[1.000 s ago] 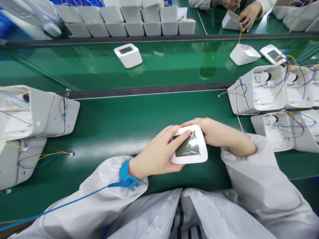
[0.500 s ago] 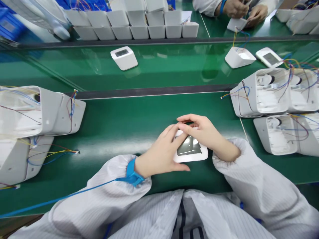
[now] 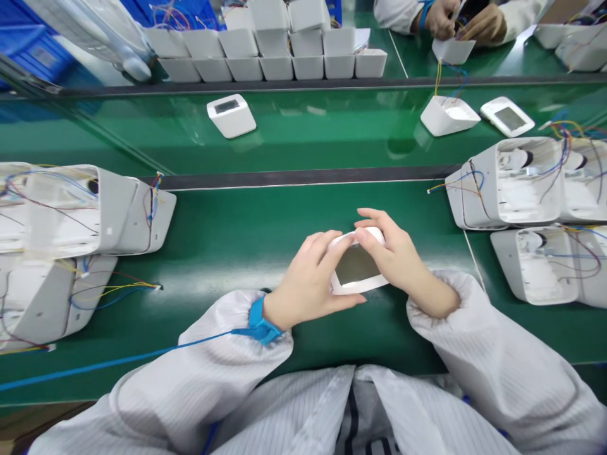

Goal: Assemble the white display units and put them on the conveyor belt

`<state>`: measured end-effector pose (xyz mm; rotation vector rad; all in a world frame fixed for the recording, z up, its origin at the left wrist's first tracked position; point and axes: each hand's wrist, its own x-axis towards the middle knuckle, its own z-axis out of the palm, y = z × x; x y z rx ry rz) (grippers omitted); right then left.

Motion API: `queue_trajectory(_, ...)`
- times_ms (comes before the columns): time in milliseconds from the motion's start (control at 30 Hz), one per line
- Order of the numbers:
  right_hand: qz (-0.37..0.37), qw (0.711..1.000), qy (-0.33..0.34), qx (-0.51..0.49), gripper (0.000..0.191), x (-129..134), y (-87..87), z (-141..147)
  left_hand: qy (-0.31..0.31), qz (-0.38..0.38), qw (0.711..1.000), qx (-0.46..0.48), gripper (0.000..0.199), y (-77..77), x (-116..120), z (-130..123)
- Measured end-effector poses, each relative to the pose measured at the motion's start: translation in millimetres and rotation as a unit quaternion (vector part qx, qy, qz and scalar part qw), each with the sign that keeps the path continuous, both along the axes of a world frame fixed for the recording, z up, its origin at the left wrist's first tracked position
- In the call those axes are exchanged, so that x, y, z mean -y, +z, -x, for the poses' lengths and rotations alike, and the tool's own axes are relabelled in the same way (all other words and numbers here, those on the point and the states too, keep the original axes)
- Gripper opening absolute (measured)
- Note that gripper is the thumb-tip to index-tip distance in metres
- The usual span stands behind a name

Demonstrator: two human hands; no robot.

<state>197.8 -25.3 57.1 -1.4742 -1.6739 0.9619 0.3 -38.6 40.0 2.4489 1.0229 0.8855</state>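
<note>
A white panel with a dark display window [image 3: 357, 264] is held between my two hands above the green bench. My left hand [image 3: 310, 276] grips its left side, thumb along the near edge and fingers over the far left corner. On the far right corner, my right hand [image 3: 397, 256] has its thumb on the top face and its fingers round the back. The panel looks slightly tilted; its underside is hidden. A blue wrist strap [image 3: 263, 322] with a cord circles my left wrist.
White housings with loose wires [image 3: 114, 208] are stacked at the left, and similar housings [image 3: 526, 183] at the right. On the raised strip lie a closed white unit [image 3: 231, 116], an open shell [image 3: 449, 116] and a display panel [image 3: 508, 117]. Across, another person's hands [image 3: 462, 24] work.
The panel has tilted up a little in my hands. My right fingers have spread and moved to its far right corner. Across the bench, the other person has turned the white part they hold.
</note>
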Motion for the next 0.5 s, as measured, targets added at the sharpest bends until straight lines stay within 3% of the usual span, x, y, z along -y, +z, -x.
queue_trajectory(133,-0.073,0.996,0.018,-0.037,0.049,-0.1,-2.6,-2.8,0.029,0.176,0.979,0.095,0.051,7.8,-7.4,7.9)
queue_trajectory(200,-0.099,0.993,0.026,-0.055,0.048,1.2,-3.4,-3.8,0.035,0.223,0.969,0.105,0.039,9.8,-7.8,9.5)
queue_trajectory(500,-0.112,0.993,0.013,0.023,0.037,5.1,4.2,-0.9,0.029,0.182,0.982,0.05,0.035,19.5,-0.7,6.1)
